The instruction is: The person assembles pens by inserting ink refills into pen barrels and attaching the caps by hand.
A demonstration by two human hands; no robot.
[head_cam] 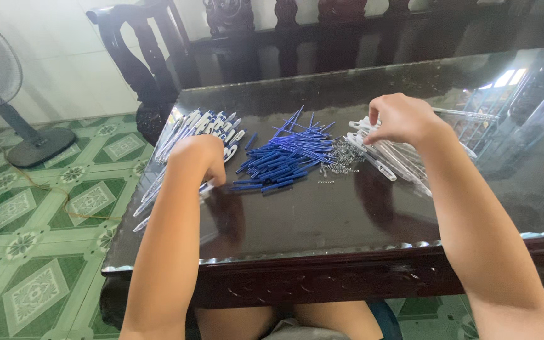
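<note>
Nearest the camera, the carved front edge of the dark glass-topped table [322, 252], with bare knees just under it. Up on the glass, the left hand [201, 157] is curled knuckles-up at the near end of the white pen barrels with blue clips [190, 129], fingers folded in on one barrel there. Right of that pile, mid-table, lies the heap of blue refills [288, 156], loose and fanned, nobody touching it. Just right of the refills, a small scatter of metal springs [341, 157]. Over the clear pen tubes [398, 160] beyond the springs, the right hand [401, 118] hovers, fingertips bunched downward; whether it pinches a tube I cannot tell. No tray or box anywhere, everything lies bare on the glass. Beyond the table, dark wooden chairs [158, 56]; far left of it, a standing fan [1, 82] on green patterned tiles.
</note>
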